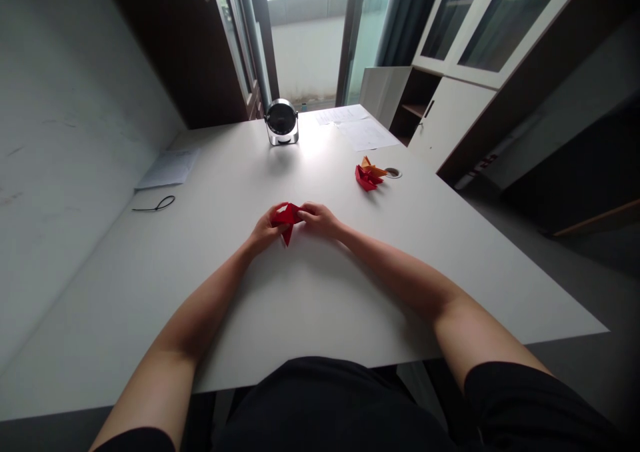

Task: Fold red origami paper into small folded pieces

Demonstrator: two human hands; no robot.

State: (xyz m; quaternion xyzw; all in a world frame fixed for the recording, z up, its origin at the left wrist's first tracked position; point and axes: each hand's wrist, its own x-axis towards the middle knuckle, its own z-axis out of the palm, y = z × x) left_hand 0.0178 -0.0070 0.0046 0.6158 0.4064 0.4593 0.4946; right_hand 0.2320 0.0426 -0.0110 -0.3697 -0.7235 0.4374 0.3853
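A piece of folded red paper (291, 213) is held between both hands, just over the middle of the white table (320, 312). One pointed flap of it hangs down toward me. My left hand (267, 229) grips its left side, fingers behind and thumb in front. On the right side, my right hand (320, 219) pinches the paper between thumb and fingers. Farther off to the right lies a small pile of folded paper pieces, red (367, 180) and orange (371, 167).
A round device on a metal stand (281, 120) stands at the table's back. Paper sheets (367, 134) lie at the back right, and more paper (170, 167) by the left wall. A black cable tie (159, 205) lies at left. Beside the folded pile is a round table grommet (394, 173).
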